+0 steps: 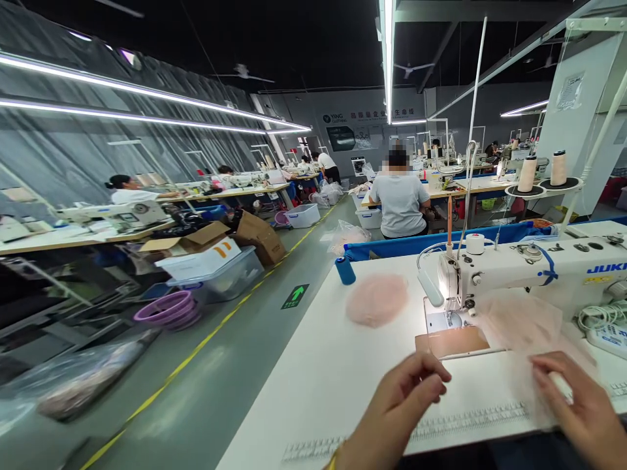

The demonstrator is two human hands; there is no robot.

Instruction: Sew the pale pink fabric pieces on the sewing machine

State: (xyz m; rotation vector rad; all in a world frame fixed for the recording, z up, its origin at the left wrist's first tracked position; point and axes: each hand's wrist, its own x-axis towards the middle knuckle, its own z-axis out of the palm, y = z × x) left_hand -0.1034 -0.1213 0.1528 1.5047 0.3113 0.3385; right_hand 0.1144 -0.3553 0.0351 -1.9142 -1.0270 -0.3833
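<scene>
Head view: the left hand [410, 399] grip is loosely spread, empty; the right hand [582, 399] grip, at crumpled sheer pink fabric [519, 321], I cannot tell. Work seems unfinished, rounded peach mesh [377, 300] lying beyond the left grip.

A clothing workshop is spreading out around the bench [313, 385]. A JUKI machine [571, 271] is taking up its right side, with pink fabric [522, 320] lying by it. A spool [345, 271] is standing at the far left corner, a ruler [465, 423] is running along the near edge, people [399, 205] are working among more machines [117, 217], and a sign [337, 119] is reading "YING CLOTHING".
</scene>
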